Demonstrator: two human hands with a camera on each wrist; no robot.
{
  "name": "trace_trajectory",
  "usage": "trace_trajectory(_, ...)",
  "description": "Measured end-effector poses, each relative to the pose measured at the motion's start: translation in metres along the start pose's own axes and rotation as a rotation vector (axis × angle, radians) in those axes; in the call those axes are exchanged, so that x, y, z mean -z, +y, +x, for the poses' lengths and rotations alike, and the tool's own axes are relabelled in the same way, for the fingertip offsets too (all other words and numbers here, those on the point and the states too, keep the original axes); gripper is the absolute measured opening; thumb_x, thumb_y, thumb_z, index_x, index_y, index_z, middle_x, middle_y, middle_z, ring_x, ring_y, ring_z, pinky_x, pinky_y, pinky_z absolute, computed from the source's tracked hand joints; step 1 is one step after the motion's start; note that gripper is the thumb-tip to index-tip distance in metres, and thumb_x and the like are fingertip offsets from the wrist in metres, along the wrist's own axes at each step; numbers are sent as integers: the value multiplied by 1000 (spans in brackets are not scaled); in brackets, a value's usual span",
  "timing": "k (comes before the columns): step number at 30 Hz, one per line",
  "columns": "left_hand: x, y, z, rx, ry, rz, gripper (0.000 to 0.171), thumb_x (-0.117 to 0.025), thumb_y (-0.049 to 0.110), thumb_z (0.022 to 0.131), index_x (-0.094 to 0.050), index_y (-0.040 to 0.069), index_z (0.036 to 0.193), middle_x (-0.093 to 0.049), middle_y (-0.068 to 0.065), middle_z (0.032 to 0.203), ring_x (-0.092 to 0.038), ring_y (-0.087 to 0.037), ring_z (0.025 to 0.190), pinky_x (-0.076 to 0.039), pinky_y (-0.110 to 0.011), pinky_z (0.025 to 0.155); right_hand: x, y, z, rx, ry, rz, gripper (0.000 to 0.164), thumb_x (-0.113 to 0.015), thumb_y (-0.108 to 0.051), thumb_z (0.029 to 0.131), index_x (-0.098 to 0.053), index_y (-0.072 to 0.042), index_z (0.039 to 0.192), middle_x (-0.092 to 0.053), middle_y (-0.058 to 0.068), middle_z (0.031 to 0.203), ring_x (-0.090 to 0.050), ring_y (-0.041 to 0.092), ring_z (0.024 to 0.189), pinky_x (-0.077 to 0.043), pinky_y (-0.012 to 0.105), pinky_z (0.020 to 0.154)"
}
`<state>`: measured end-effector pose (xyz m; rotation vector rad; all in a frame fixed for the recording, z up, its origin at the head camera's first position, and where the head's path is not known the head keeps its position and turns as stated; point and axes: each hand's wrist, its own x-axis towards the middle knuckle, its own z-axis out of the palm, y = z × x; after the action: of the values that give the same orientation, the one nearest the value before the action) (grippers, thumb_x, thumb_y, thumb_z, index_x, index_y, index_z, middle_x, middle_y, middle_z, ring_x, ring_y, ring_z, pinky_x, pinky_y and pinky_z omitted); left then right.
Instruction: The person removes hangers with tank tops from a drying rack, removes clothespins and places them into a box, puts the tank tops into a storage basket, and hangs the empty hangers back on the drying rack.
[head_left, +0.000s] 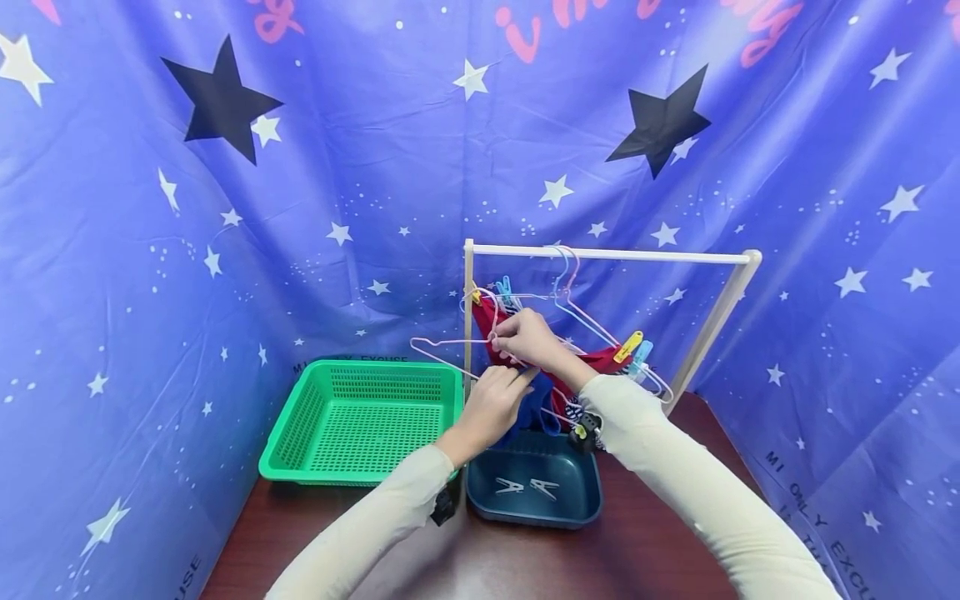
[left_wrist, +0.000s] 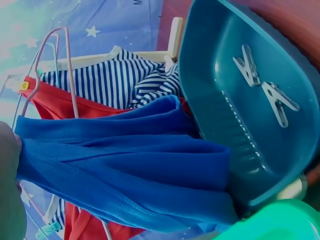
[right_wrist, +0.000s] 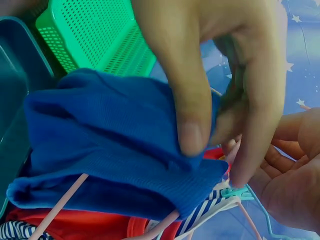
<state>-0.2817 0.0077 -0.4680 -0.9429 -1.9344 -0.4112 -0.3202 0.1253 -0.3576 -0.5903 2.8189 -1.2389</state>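
A pink hanger (head_left: 450, 341) stands in front of the rack, its hook up. My right hand (head_left: 536, 337) pinches it near the neck. Just below, my left hand (head_left: 491, 404) grips a blue ribbed garment (left_wrist: 125, 155) by its upper edge. In the right wrist view, the left hand's thumb presses on the blue cloth (right_wrist: 100, 125), which overlaps pink hanger wire. The cloth hangs in loose folds beside the dark teal tray (head_left: 536, 518). Behind it, a red garment (head_left: 607, 360) and a blue-and-white striped garment (left_wrist: 97, 80) hang on the rack.
The white-barred rack (head_left: 637, 254) carries several hangers. A yellow clothespin (head_left: 628, 346) and a light blue clothespin (head_left: 641, 358) grip the hung clothes. Two pale clothespins (head_left: 543, 488) lie in the tray. A green basket (head_left: 360, 479) stands left on the brown table (head_left: 525, 567).
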Motion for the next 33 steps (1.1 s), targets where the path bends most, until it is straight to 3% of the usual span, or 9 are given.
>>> trace_trajectory(5, -3, 0, 3, 18, -25, 44, 25, -72, 13, 92, -75, 11, 117, -74, -2, 102, -67, -18, 95, -53, -31, 86, -3, -3, 1, 6, -5, -13, 11, -68, -1, 92, -77, 6, 94, -75, 24, 83, -72, 25, 64, -48, 14, 51)
trace_trajectory(12, -4, -2, 6, 23, -12, 32, 17, -73, 14, 92, -79, 15, 109, -75, 1, 99, -68, -16, 93, -54, -29, 85, -6, -6, 2, 52, -12, -13, 11, -68, -2, 92, -77, 3, 91, -75, 21, 78, -73, 34, 73, -47, 15, 55)
trace_trajectory(15, -4, -3, 6, 16, 8, 28, 15, -75, 13, 91, -80, 14, 105, -75, 1, 98, -68, -16, 92, -54, -30, 86, -9, -5, 3, 73, -14, -4, 12, -67, -3, 92, -78, 1, 91, -75, 19, 77, -72, 31, 71, -47, 16, 56)
trace_trajectory(22, -3, -3, 6, 1, 29, 37, 7, -76, 12, 89, -80, 13, 94, -74, 2, 90, -66, -16, 86, -54, -30, 84, -12, -3, 4, 109, 5, 9, 12, -67, -3, 91, -78, 0, 87, -70, 12, 67, -57, 9, 54, -45, 19, 54)
trace_trajectory(27, -3, 1, 6, -7, 25, 36, 8, -75, 12, 90, -79, 12, 96, -73, 2, 91, -67, -16, 88, -54, -30, 85, -12, -6, 5, 111, -3, 7, 13, -66, -3, 92, -78, 1, 89, -72, 16, 71, -64, 17, 60, -47, 18, 55)
trace_trajectory(33, -4, 4, 6, -8, 18, 41, 15, -77, 14, 88, -80, 14, 103, -74, 1, 90, -68, -15, 86, -55, -29, 81, -14, -13, 5, 96, 11, 13, 13, -67, -5, 94, -78, 0, 94, -76, 17, 78, -65, 10, 64, -47, 20, 57)
